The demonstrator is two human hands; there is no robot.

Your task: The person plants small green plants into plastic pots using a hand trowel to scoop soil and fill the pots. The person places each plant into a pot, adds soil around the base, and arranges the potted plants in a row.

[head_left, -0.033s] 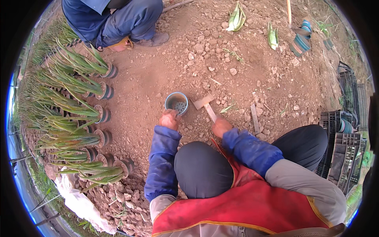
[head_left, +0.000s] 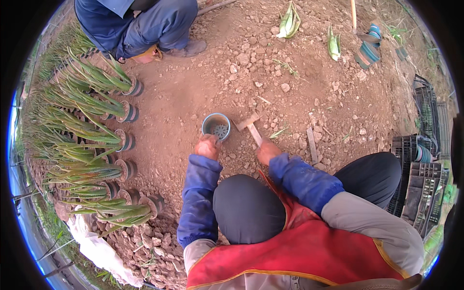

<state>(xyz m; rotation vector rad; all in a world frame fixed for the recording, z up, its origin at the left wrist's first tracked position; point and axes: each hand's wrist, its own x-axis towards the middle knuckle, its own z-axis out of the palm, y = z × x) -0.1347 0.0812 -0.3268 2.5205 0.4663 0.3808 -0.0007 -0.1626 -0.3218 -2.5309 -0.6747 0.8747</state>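
My left hand (head_left: 208, 146) is closed on the near rim of a round plant pot (head_left: 205, 123), which tilts so that its slotted bottom shows. The pot is blue-green at the rim and holds no soil. Just right of it, my right hand (head_left: 267, 151) grips the wooden handle of a short hand hoe (head_left: 248, 123). The hoe's dirt-caked crosswise head rests at or just above the loose soil, close to the pot but apart from it. A flat strip (head_left: 311, 145) of wood or metal lies on the ground right of my right hand.
Potted aloe plants (head_left: 126, 111) stand in rows at left. A co-worker (head_left: 159, 24) crouches at the far left. Two loose aloe plants (head_left: 289, 21) lie at the far side, with more pots (head_left: 367, 55) beyond. Black crates (head_left: 420, 188) sit at right; white sheeting (head_left: 99, 251) lies near left.
My right hand and the hoe have shifted slightly to the left and away from me. The pot and my left hand stay in place.
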